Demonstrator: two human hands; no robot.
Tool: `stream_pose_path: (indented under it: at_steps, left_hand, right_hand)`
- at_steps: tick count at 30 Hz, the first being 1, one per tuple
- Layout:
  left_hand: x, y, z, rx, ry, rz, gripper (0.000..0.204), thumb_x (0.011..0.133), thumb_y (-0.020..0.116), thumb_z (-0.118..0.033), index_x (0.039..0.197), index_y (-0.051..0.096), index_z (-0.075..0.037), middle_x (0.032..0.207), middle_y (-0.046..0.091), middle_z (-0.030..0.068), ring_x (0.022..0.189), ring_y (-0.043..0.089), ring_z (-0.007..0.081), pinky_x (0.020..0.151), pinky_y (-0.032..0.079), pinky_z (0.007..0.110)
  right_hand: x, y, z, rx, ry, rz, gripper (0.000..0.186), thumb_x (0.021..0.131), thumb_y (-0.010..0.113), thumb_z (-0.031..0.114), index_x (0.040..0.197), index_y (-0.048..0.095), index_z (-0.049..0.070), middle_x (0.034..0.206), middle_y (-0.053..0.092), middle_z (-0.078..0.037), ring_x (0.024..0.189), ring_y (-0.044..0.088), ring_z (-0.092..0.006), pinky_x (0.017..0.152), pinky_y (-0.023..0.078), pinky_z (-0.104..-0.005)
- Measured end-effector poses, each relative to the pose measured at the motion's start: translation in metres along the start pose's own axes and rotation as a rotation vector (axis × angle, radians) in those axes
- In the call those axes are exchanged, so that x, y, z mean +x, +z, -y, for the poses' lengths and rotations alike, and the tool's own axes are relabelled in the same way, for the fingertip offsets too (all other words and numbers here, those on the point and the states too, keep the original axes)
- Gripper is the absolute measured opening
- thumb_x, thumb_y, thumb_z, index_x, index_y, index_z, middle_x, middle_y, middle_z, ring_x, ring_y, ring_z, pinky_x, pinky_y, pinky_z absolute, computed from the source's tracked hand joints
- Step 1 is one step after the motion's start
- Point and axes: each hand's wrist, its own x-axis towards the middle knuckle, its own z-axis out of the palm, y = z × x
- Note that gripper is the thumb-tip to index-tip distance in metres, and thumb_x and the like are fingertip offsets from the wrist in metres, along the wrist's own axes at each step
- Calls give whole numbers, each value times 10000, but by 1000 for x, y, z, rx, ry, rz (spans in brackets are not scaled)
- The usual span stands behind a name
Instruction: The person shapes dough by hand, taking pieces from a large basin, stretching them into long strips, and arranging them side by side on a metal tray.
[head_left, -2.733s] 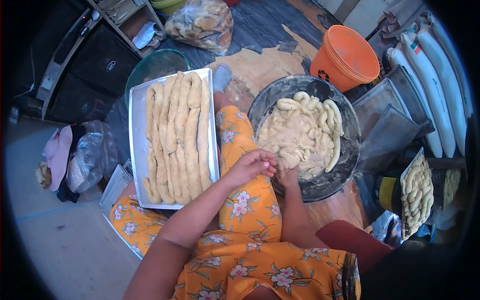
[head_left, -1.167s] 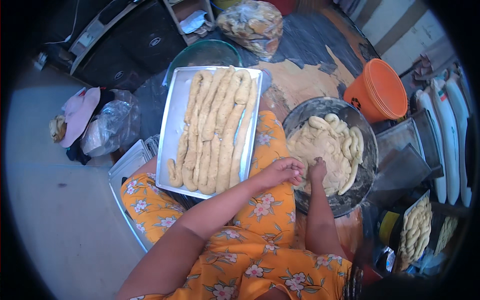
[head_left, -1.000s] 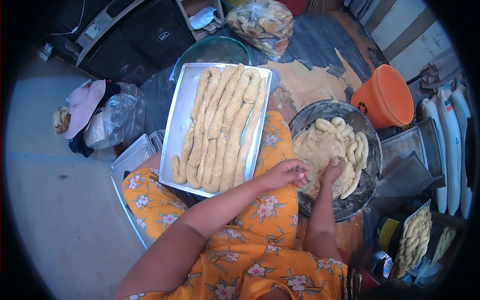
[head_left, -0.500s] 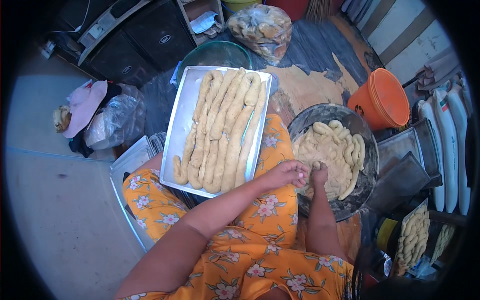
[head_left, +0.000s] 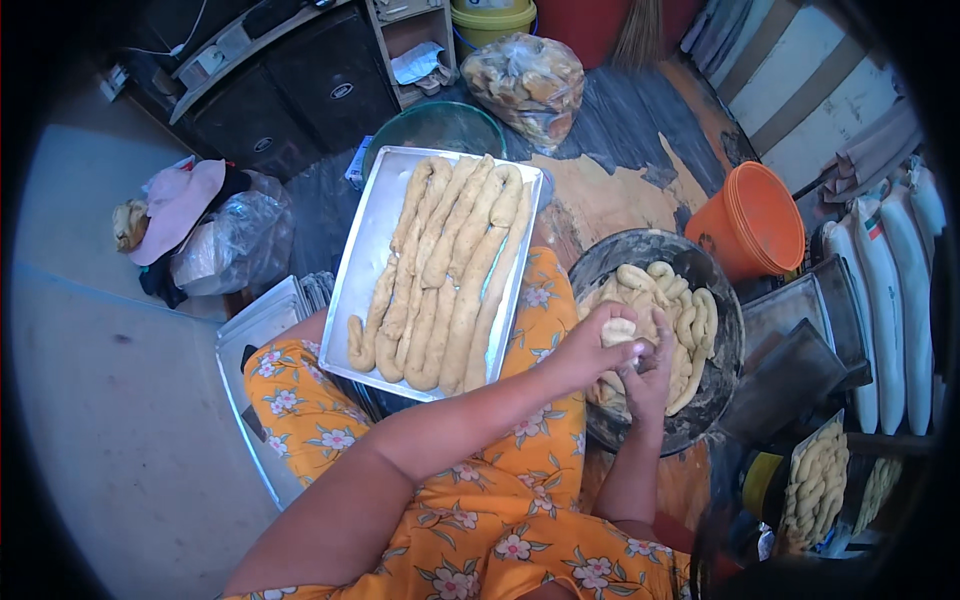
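A pale lump of dough sits in my left hand, whose fingers curl around it. Pressed up against it is my right hand, its fingers bent around the lump's right side. Both hands meet over the near left part of a dark round basin. Inside the basin lie coiled ropes of dough beside a loose light-brown mass, which my hands partly cover. On my lap to the left rests a metal tray bearing several long dough ropes, side by side.
Stacked orange buckets stand beyond the basin. Dark flat pans and long white sacks are at the right. A tray of twisted dough is at lower right. Behind my tray are a green tub and a filled plastic bag.
My hands have come together around a lump of dough, where they were slightly apart before. The right hand has risen from the basin's contents. The view has shifted slightly.
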Motion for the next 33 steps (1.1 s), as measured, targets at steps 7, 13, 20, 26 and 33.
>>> stream_pose_path:
  at_steps: [7,13,20,26,33]
  left_hand:
    - [-28,5,-134,158,429,-280,329,839,678,-74,1126,518,-61,1025,555,46,900,568,106,770,487,246]
    - [-93,-42,-269,-108,1170,-344,285,941,556,-144,1195,485,-38,933,506,74,791,501,155,622,452,267]
    - [-137,-116,-209,130,371,-287,278,853,639,-222,1031,591,-14,795,594,57,716,579,114,616,475,242]
    - [-107,-87,-103,203,-121,72,510,765,685,-128,1235,527,-9,994,646,111,871,614,143,732,492,282]
    - [-137,-81,-244,-168,513,-31,726,889,595,-180,1448,164,-11,874,584,149,487,528,118,424,460,208]
  right_hand:
    - [22,-2,-64,-578,31,97,428,798,625,7,1215,532,24,932,634,-96,867,619,-203,773,472,-309]
    - [8,-119,-257,-1037,291,74,294,863,575,223,1073,573,16,820,629,-82,793,614,-213,748,496,-368]
    - [65,-49,-85,216,298,30,210,896,465,249,928,538,54,674,499,-33,557,505,-146,537,439,-286]
    - [38,106,96,-397,-131,525,195,796,542,33,988,571,33,782,590,-61,662,583,-157,589,470,-283]
    - [41,168,82,-534,-284,414,212,803,655,100,987,570,42,755,612,-130,687,630,-263,628,481,-338]
